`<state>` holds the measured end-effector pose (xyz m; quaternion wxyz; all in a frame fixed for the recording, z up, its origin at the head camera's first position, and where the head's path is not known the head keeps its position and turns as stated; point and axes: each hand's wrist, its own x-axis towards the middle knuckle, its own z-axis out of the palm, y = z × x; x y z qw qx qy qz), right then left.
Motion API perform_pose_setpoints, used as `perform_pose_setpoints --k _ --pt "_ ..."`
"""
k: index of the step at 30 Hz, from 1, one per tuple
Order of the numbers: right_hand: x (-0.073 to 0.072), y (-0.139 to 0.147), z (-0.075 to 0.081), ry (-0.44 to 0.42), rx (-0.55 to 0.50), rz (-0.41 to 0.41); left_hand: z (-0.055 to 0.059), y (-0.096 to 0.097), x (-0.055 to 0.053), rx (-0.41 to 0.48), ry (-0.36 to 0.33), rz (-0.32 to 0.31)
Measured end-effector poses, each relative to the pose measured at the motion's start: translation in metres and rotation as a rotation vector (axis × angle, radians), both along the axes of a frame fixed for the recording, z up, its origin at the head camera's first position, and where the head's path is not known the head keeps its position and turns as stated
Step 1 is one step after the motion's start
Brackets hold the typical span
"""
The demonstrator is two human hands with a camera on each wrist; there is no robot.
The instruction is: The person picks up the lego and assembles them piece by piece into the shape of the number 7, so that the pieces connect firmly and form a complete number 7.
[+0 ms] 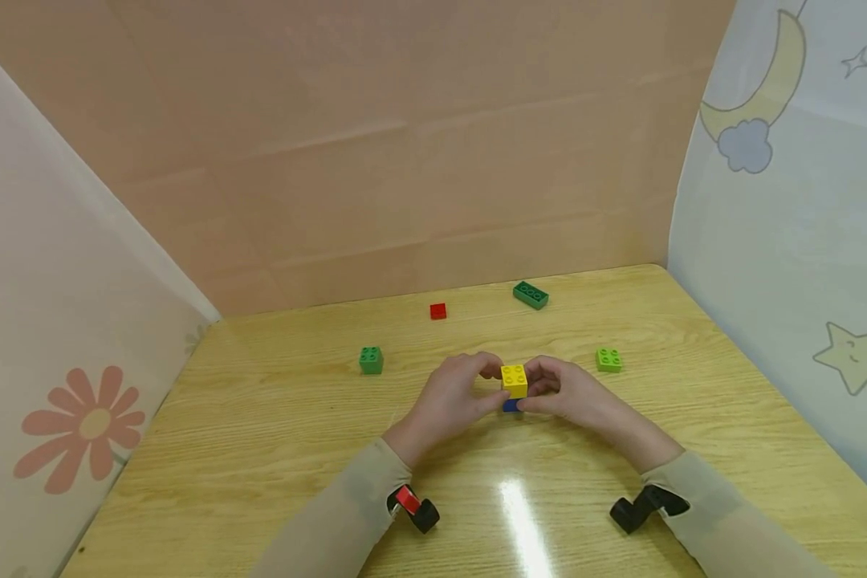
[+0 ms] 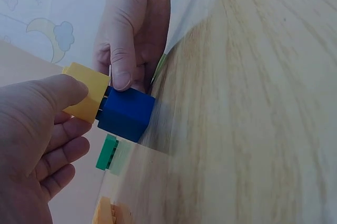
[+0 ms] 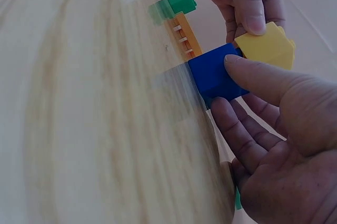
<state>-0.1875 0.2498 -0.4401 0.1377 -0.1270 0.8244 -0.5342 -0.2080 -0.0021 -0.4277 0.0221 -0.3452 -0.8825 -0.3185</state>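
Note:
Near the middle of the table, a yellow brick (image 1: 514, 381) sits above a blue brick (image 1: 510, 406). My left hand (image 1: 453, 393) pinches the yellow brick between thumb and fingers. Lower down, my right hand (image 1: 576, 392) grips the blue brick, its thumb on the near face. In the left wrist view, blue studs show in a narrow gap between the yellow brick (image 2: 87, 89) and the blue brick (image 2: 126, 112), so they are not pressed fully together. The bottom of the blue brick (image 3: 213, 74) meets the tabletop in the right wrist view.
Left of the hands stands a green brick (image 1: 371, 360). Farther back lie a flat red brick (image 1: 438, 311) and a long dark green brick (image 1: 531, 295). A lime green brick (image 1: 609, 360) is to the right. Cloth panels surround the wooden table (image 1: 260, 417) at the back and sides.

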Motion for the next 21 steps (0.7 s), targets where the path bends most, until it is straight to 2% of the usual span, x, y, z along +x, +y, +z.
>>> perform_pose_setpoints --k 16,21 --pt "0.0000 -0.0008 0.0004 -0.009 -0.010 0.000 0.0003 0.0021 0.0015 -0.038 0.016 0.030" --pt "0.0000 -0.0003 -0.0003 -0.004 -0.008 0.000 0.0001 0.0022 0.0015 -0.043 0.023 0.023"
